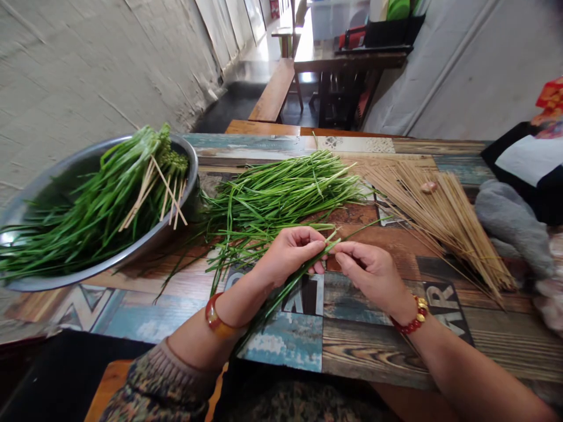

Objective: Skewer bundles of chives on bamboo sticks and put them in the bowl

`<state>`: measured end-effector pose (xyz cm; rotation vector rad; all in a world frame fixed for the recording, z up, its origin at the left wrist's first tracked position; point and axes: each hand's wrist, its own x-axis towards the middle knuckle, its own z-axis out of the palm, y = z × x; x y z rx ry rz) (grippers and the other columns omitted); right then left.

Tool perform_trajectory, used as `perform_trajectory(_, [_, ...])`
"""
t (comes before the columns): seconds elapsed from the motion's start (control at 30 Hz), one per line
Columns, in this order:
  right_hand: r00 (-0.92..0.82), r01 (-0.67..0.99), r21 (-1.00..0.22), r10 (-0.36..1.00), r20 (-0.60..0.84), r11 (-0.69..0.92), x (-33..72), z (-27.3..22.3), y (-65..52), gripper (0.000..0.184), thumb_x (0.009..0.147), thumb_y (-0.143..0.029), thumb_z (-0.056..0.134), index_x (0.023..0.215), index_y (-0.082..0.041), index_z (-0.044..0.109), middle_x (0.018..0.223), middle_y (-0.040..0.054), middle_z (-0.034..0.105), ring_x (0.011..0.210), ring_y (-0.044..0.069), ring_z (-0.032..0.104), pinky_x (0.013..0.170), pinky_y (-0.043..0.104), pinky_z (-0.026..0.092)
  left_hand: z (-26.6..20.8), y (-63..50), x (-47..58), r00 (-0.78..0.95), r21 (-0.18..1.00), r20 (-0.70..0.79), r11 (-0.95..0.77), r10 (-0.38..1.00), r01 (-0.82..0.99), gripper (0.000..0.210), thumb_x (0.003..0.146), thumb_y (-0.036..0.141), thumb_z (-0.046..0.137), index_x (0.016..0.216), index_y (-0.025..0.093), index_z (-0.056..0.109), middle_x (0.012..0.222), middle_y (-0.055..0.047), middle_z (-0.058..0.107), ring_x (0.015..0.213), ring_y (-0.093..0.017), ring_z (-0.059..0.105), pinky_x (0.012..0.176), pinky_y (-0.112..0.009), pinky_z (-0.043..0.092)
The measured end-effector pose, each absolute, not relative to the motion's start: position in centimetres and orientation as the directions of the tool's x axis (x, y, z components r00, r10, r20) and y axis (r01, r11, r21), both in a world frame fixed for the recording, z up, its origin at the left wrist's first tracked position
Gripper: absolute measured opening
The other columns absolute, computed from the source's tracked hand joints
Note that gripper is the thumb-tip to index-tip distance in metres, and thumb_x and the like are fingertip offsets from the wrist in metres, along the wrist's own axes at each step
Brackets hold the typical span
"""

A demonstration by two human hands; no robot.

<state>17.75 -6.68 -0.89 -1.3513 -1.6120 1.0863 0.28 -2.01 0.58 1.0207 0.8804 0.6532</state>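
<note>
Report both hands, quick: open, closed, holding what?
Left hand: closed, holding green stalks.
Right hand: pinched closed near the stalk tips; grip contents unclear.

Stalks (pixel 290 184) on table (pixel 281 349), basin (pixel 194 170) left, skewers (pixel 468 225) right, farther right apparently a bag (pixel 510 217).

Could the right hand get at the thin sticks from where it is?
Probably yes: the thin sticks lie ahead and to the right of the right hand, with nothing standing between, though it is busy at the held green stalks.
</note>
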Motion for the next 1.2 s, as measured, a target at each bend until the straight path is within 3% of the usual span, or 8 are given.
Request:
perform_trajectory(0.7, [-0.146, 0.421, -0.900, 0.987, 0.061, 0.118, 17.90, -0.92, -6.74, 0.026, 0.086, -0.027, 0.051, 0.094, -0.016, 0.074, 0.057, 0.0011, 0.062, 0.049, 0.011, 0.055, 0.041, 0.021, 0.037, 0.32, -1.88, 0.25, 0.470, 0.916, -0.319, 0.394, 0.823, -0.069, 0.023, 0.073, 0.031, 0.071, 0.075, 0.011, 0.060, 0.055, 0.000, 0.063, 0.047, -0.011, 0.062, 0.047, -0.019, 0.049])
perform_trajectory(1.2, [-0.158, 0.455, -0.872, 0.980, 0.122, 0.182, 17.98, -1.06, -6.49, 0.022, 0.085, -0.024, 0.053, 0.088, -0.018, 0.074, 0.071, 0.0030, 0.072, 0.060, 0.014, 0.063, 0.057, 0.025, 0.049, 0.52, -1.95, 0.39, 0.438, 0.951, -0.278, 0.310, 0.855, -0.002, 0.021, 0.072, 0.029, 0.070, 0.071, 0.011, 0.060, 0.053, 0.001, 0.061, 0.048, -0.010, 0.061, 0.050, -0.019, 0.047])
